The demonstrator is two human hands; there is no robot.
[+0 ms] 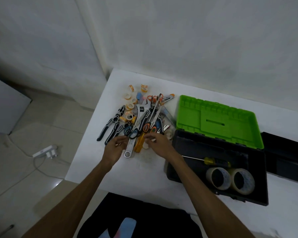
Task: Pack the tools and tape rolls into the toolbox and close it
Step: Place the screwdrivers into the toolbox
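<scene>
Presently, stage: packing is partly done, judging by the pile lying outside the toolbox [217,170].
Toolbox: standing open at the right of the white table [144,169], green lid [218,121] leaning back; two big tape rolls [230,179] and a yellow-handled screwdriver [213,161] are lying inside.
Pile: pliers [110,125], scissors [145,125], an adjustable wrench [133,134], an amber-handled screwdriver [139,143] and small tape rolls [129,107] are lying heaped left of the box.
Long axes: wrench and amber screwdriver are pointing away from the person, near ends toward the hands.
Left hand [114,148]: hovering just left of the wrench's ring end, fingers loosely curled, gripping nothing.
Right hand [159,143]: reaching over the screwdriver handle, fingertips drawn together; whether pinching anything cannot be told.
Nearer hand: the right is lying between pile and box, so likely better placed for carrying.
</scene>
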